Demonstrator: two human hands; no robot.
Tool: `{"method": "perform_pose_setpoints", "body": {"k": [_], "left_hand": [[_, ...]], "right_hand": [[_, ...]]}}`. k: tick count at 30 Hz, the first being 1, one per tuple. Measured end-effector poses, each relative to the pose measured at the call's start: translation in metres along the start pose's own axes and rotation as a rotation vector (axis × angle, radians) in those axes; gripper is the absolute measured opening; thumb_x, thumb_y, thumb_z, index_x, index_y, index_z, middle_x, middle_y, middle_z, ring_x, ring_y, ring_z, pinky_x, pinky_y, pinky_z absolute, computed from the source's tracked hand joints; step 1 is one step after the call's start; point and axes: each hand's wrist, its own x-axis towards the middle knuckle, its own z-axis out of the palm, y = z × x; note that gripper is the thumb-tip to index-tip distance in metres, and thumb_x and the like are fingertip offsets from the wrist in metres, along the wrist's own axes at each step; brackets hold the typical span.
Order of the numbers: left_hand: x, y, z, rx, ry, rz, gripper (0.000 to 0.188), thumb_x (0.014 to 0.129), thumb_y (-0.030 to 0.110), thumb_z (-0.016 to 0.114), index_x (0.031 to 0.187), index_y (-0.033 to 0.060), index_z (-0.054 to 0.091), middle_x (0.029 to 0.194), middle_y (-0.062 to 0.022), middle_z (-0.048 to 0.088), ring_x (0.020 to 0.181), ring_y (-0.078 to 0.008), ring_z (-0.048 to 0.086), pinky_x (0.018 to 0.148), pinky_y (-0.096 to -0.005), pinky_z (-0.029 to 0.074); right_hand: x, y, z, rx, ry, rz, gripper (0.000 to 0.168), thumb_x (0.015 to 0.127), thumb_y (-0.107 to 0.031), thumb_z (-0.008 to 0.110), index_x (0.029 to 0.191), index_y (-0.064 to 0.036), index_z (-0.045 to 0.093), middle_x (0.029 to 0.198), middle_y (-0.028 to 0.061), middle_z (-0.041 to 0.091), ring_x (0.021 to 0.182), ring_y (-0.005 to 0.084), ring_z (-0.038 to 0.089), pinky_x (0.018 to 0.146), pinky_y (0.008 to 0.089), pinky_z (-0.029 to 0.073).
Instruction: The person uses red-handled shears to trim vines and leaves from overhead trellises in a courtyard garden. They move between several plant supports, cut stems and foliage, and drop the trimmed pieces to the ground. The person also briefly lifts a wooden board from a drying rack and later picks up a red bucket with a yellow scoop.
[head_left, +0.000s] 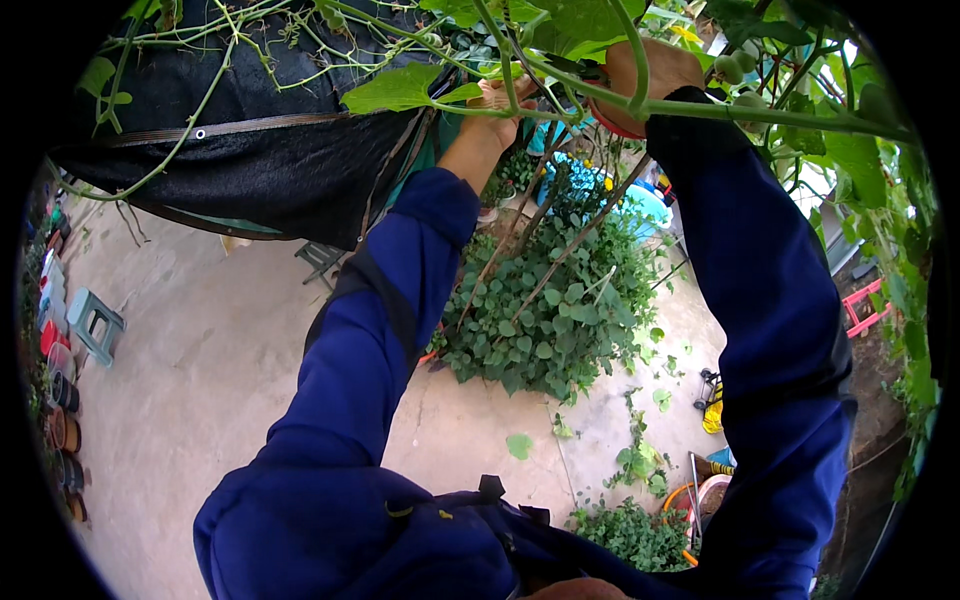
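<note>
Both my arms reach up in blue sleeves with dark cuffs. My left hand (491, 112) is among green vine stems beside the edge of a black shade cloth (300, 161); leaves and stems partly cover its fingers, so its grip is unclear. To its right, my right hand (660, 69) is closed around a tool with a curved red handle (619, 126), likely scissors; its working end is hidden by foliage. A thick vine stem (757, 114) crosses in front of my right wrist. Near that wrist hang small green fruits (729, 69). A broad vine leaf (394, 88) is left of my left hand.
Below, a leafy bush (547, 322) with upright sticks grows beside a blue basin (646, 206). Cut leaves (519, 446) lie on the concrete floor (210, 360). A plastic stool (96, 324) and several pots (64, 431) stand at left. A red frame (866, 307) is at right.
</note>
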Motion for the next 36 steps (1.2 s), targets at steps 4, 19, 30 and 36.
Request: {"method": "perform_pose_setpoints", "body": {"k": [4,19,30,36], "left_hand": [[-0.006,-0.003,0.006,0.099,0.090,0.026,0.021,0.088,0.000,0.071,0.098,0.0051,0.053,0.101,-0.0116,0.064,0.082,-0.0239,0.066,0.060,-0.0372,0.059],[-0.023,-0.006,0.017,0.084,0.091,0.017,0.008,0.088,0.002,0.070,0.090,0.0017,0.062,0.089,-0.0114,0.069,0.076,-0.0271,0.070,0.064,-0.0361,0.061],[-0.023,-0.005,0.017,0.143,0.013,0.036,0.009,0.086,0.004,0.072,0.092,-0.0002,0.067,0.085,-0.0106,0.071,0.073,-0.0248,0.070,0.065,-0.0357,0.061],[-0.031,-0.004,0.024,0.155,0.014,0.014,0.008,0.087,0.005,0.072,0.092,0.0009,0.067,0.083,-0.0099,0.070,0.071,-0.0225,0.070,0.063,-0.0321,0.058]], "right_hand": [[0.002,-0.006,0.022,0.012,0.069,0.022,0.020,0.076,-0.028,0.068,0.076,-0.010,0.075,0.073,0.0148,0.070,0.073,0.0327,0.071,0.060,0.0473,0.058],[0.014,-0.023,0.027,-0.012,-0.099,0.027,0.014,0.075,-0.023,0.069,0.081,-0.013,0.077,0.075,0.0102,0.071,0.072,0.0315,0.072,0.054,0.0524,0.054],[0.019,-0.038,0.020,-0.155,-0.013,0.053,0.012,0.077,-0.023,0.070,0.075,-0.012,0.076,0.073,0.0119,0.070,0.068,0.0330,0.070,0.054,0.0472,0.054],[0.014,-0.031,0.028,-0.066,0.091,0.016,0.015,0.081,-0.020,0.067,0.073,-0.010,0.074,0.075,0.0145,0.070,0.072,0.0325,0.070,0.060,0.0414,0.058]]}}
